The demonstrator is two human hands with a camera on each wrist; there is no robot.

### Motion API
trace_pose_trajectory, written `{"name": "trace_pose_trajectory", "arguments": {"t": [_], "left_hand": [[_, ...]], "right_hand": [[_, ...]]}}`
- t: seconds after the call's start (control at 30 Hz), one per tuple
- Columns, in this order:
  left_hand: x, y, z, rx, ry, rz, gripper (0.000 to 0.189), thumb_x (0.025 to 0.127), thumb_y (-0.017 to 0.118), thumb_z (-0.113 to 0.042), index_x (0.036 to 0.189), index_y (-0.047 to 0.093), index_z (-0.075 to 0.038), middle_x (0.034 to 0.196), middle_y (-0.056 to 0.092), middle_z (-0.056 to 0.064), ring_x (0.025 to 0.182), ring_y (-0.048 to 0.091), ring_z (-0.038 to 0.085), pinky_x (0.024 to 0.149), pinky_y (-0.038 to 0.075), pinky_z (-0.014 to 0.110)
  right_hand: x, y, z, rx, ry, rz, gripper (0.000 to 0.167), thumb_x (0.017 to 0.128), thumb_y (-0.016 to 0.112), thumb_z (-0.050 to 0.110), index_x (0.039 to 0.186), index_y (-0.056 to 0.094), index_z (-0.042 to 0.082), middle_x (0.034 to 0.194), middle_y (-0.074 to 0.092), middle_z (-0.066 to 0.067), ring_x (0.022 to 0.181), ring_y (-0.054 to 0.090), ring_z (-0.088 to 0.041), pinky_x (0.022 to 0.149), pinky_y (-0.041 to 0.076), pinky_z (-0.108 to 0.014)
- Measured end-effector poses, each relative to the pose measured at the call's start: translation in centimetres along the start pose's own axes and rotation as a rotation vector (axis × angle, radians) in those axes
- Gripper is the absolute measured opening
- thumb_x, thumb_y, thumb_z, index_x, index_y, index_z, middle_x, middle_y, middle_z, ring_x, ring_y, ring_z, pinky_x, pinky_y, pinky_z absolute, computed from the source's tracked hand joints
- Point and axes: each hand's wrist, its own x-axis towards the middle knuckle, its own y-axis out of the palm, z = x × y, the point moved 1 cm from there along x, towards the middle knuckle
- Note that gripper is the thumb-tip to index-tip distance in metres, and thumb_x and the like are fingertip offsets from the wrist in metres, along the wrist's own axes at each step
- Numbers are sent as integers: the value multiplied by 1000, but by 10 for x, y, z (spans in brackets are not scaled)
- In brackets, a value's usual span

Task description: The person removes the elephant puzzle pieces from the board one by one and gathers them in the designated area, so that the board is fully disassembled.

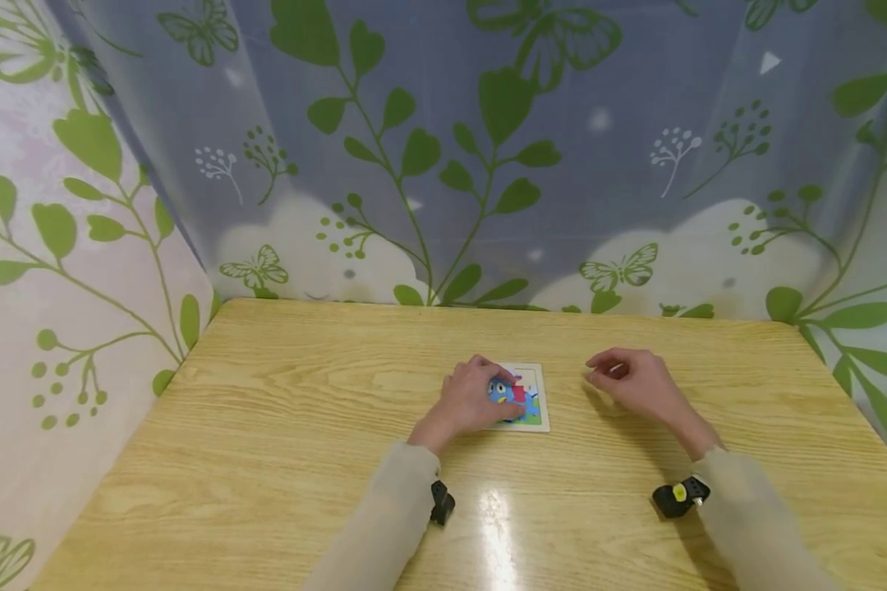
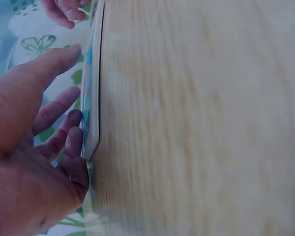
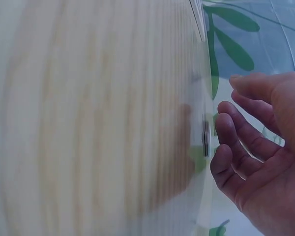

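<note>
Head view: A leaf-and-butterfly cloth (image 1: 429,164) hangs behind a wood-grained table (image 1: 266,460), sweeping from nine o'clock through twelve to three. At about seven o'clock, a pale left sleeve (image 1: 377,525) reaches inward, a black wrist camera (image 1: 442,502) at its cuff. The left hand (image 1: 473,398) arches over a small picture board (image 1: 543,402) from its nine-o'clock side, thumb and fingers parted and loosely bent; the left wrist view shows them beside the board's edge, though its steep angle leaves it uncertain whether the fingertips press down or merely hover. The board lies flat near the table's middle, pale-bordered, bearing a blue cartoon figure (image 1: 498,389) with a patch of red, and green below; the hand covers part of the picture. A streak of glare (image 1: 497,533) gleams on the wood at about six o'clock from the board.

At three o'clock from the board, well apart from it, the right hand (image 1: 636,384) is raised over the tabletop, fingers relaxed and gently curved, with nothing visible in its grasp. In the right wrist view, a small, thin object (image 3: 206,139), seen edge-on and too slight to identify, appears near its fingertips. A second black wrist camera (image 1: 680,497) with a yellow spot sits by the right sleeve (image 1: 754,509), at about four o'clock.
</note>
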Motion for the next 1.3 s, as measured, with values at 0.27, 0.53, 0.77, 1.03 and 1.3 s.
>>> {"name": "trace_pose_trajectory", "arguments": {"t": [0.27, 0.53, 0.77, 1.03, 1.3], "left_hand": [[2, 2, 4, -23, -9, 9, 42, 85, 82, -40, 120, 70, -21, 139, 51, 9, 124, 48, 32, 103, 36, 50], [3, 2, 6, -41, -20, 9, 43, 83, 84, -41, 119, 69, -23, 139, 48, 10, 124, 47, 32, 103, 35, 50], [4, 2, 7, -33, -34, 25, 44, 83, 84, -42, 120, 68, -23, 139, 48, 9, 124, 46, 31, 103, 35, 47], [5, 1, 7, -32, -38, 34, 45, 82, 84, -43, 119, 67, -24, 138, 49, 9, 123, 47, 30, 102, 36, 47], [5, -1, 8, -35, -35, 42, 45, 82, 84, -44, 119, 66, -24, 138, 48, 9, 124, 47, 30, 103, 36, 48]], "right_hand": [[2, 9, 13, 7, -27, 48, 23, 95, 73, 22, 111, 74, 5, 96, 74, -9, 83, 64, -16, 65, 50, -26], [3, 16, 25, 42, -49, 91, 22, 96, 72, 21, 111, 74, 6, 98, 74, -8, 86, 66, -17, 65, 52, -28], [5, 22, 35, 50, -68, 118, 20, 95, 73, 20, 110, 74, 6, 98, 74, -8, 86, 66, -17, 67, 52, -28], [8, 28, 42, 74, -94, 157, 19, 95, 72, 19, 110, 75, 7, 97, 73, -8, 84, 66, -17, 69, 53, -29], [14, 34, 43, 59, -119, 180, 17, 94, 72, 17, 108, 75, 7, 95, 74, -7, 83, 67, -16, 71, 53, -31]]}}
